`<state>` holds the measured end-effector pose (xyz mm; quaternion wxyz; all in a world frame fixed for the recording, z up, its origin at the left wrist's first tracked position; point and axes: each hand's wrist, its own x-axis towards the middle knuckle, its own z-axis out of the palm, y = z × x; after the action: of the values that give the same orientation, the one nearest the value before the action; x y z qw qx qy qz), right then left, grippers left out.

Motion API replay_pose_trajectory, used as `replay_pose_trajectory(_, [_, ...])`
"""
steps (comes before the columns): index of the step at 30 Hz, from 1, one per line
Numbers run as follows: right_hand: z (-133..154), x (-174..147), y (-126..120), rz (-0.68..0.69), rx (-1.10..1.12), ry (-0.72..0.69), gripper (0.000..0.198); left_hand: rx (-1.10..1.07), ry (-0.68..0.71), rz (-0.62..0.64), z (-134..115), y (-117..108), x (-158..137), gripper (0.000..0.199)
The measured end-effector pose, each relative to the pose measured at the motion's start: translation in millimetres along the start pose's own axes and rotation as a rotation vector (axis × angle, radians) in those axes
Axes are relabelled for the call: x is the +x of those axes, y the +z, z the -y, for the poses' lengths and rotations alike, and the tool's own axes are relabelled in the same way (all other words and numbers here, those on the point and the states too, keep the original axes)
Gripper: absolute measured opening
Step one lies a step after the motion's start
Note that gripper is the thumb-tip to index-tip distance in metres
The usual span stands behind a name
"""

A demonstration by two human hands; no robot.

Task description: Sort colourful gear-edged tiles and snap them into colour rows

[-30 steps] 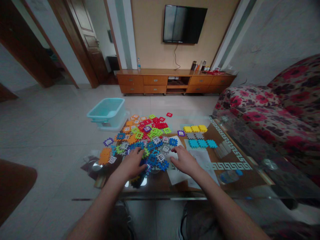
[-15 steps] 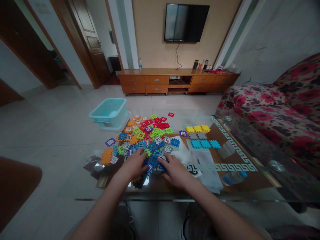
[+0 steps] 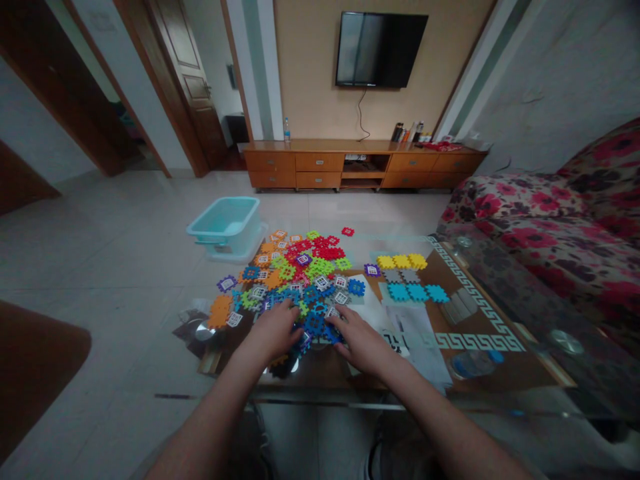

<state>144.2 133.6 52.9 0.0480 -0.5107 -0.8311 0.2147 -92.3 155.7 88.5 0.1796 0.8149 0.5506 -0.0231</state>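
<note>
A heap of coloured interlocking plastic tiles (image 3: 295,270) lies on a glass coffee table (image 3: 480,313). My left hand (image 3: 274,329) rests palm down on the near edge of the heap, fingers spread over blue tiles (image 3: 316,322). My right hand (image 3: 361,339) lies beside it, fingertips touching the same blue tiles. Neither hand visibly grips a piece. To the right, joined rows of yellow (image 3: 401,261), grey (image 3: 403,275) and cyan tiles (image 3: 417,293) lie flat. White paper sheets (image 3: 417,330) lie under my right hand's side.
A light blue plastic tub (image 3: 226,225) stands on the floor beyond the table's far left corner. A floral sofa (image 3: 560,227) runs along the right. A wooden TV cabinet (image 3: 360,163) and wall TV (image 3: 380,50) are at the back. A dark seat edge (image 3: 35,360) is at left.
My right hand has slid left from the paper to the blue tiles beside my left hand. The view has shifted slightly.
</note>
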Motion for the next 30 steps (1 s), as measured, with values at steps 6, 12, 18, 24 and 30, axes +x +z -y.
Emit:
replay_pose_trajectory(6, [2, 0, 0, -0.007, 0.008, 0.004, 0.067, 0.05, 0.018, -0.09, 2, 0, 2, 0.042])
replay_pose_trajectory(12, [5, 0, -4, -0.012, 0.031, -0.004, 0.069, 0.072, -0.084, -0.151, 17, 5, 9, 0.068])
replay_pose_trajectory(18, [6, 0, -5, -0.009, 0.003, 0.044, 0.079, 0.109, -0.097, -0.105, 19, 12, 9, 0.059])
replay_pose_trajectory(24, [5, -1, -8, 0.024, -0.031, 0.069, 0.07, 0.092, -0.074, -0.042, 12, 6, 6, 0.044])
replay_pose_trajectory(30, [10, -2, -13, 0.05, -0.069, 0.092, 0.059, 0.105, -0.123, -0.066, 12, 2, 7, 0.05])
